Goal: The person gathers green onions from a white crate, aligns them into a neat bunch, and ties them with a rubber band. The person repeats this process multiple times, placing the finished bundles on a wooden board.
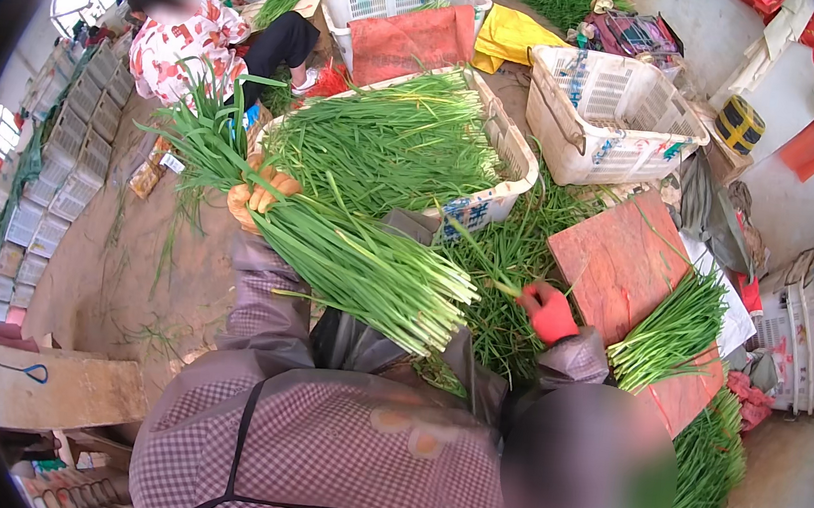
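My left hand [263,196], in an orange-tan glove, grips a thick bunch of green garlic chives [367,272]. The pale cut ends point right over my lap, while the leafy tops spread out to the left. My right hand [549,314], in a red glove, pinches a thin green stalk [485,263] to the right of the bunch's pale ends. Beneath that hand lies a heap of loose chive leaves [521,244]. A smaller bundle of chives [673,333] rests beside a reddish board [613,259], to the right of my right hand.
A white plastic crate [516,184] filled with chives stands in front of me. Another white crate [610,153] is behind it to the right. A person in a patterned shirt [190,41] sits at the far left. Stacked crates [66,170] line the left wall. More chives [702,468] lie at lower right.
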Available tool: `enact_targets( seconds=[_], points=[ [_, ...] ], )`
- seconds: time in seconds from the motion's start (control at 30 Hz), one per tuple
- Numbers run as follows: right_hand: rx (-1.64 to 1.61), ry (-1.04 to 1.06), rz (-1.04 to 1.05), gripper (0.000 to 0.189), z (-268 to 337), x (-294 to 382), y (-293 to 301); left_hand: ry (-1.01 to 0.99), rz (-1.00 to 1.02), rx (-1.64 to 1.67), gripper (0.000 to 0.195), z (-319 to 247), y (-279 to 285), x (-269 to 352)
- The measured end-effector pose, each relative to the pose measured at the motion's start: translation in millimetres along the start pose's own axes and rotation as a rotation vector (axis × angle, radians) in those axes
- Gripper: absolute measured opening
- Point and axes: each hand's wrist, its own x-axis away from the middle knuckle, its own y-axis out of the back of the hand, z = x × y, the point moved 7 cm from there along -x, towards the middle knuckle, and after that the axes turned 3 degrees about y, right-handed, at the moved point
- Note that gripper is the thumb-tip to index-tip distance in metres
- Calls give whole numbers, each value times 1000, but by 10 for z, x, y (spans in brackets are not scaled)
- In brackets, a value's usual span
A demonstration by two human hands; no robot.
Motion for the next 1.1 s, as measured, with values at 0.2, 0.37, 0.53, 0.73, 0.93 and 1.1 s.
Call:
enact_targets(
  seconds=[0.2,0.37,0.53,0.73,0.93,1.1],
  points=[
    [-29,329,96,47,833,-174,58,2,109,61,12,65,-118,-56],
    [-145,351,288,20,1462,-451,-429,4,307,184,9,240,-238,-309],
    [214,227,122,12,778,-418,-293,-41,494,210,10,150,-507,-329],
    [-277,582,281,46,1736,-416,-165,45,608,245,10,278,-527,-344],
    [-231,421,390,23,1420,-361,-468,150,754,292,20,314,-582,-464],
    [387,240,121,23,640,-275,-474,19,694,249,17,167,-552,-368]
  ],
)
